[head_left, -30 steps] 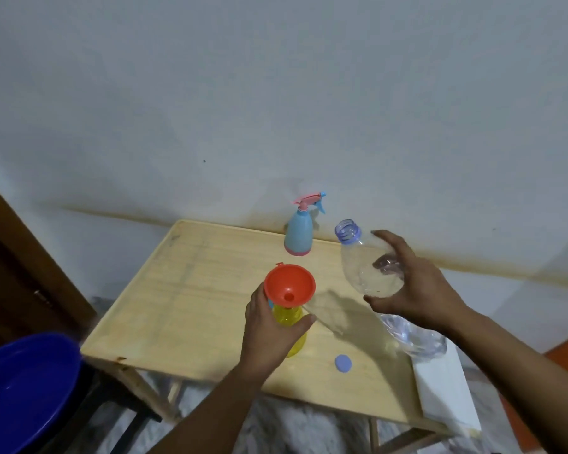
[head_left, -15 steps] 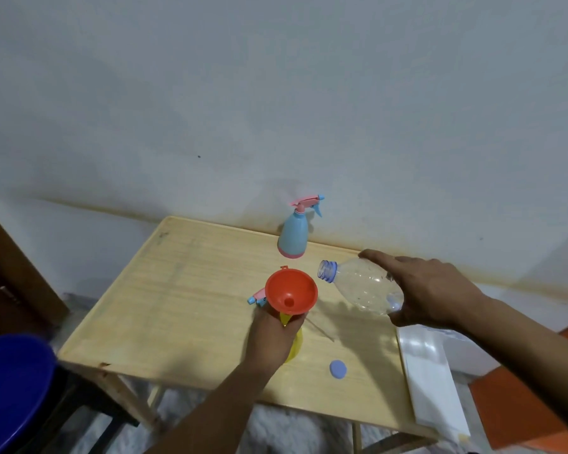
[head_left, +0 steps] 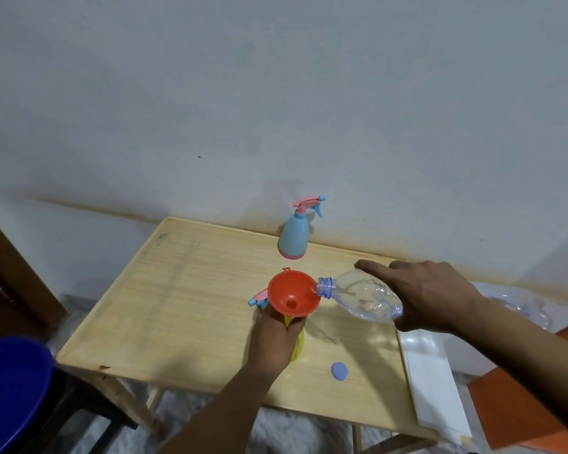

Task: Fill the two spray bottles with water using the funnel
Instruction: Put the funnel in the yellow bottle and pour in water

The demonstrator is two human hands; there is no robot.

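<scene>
While the blue basin [head_left: 12, 391] is sitting at the lower left corner of the frame, beside the wooden table [head_left: 177, 309], the left hand [head_left: 274, 339] is reaching up from the bottom centre and gripping the yellow spray bottle [head_left: 297, 347], fingers curled round its neck. An orange funnel [head_left: 294, 298] is sitting in that bottle's mouth, and a pink and blue spray head [head_left: 259, 298] is showing just left of it. At lower right, a small blue cap [head_left: 339, 371] is lying on the tabletop. Right of centre, the right hand [head_left: 433, 296] is holding a clear water bottle [head_left: 361, 299] tipped almost level, index finger stretched along its top, its open mouth touching the funnel's rim. Farther back, near the wall, a blue spray bottle [head_left: 294, 237] is standing upright.
</scene>
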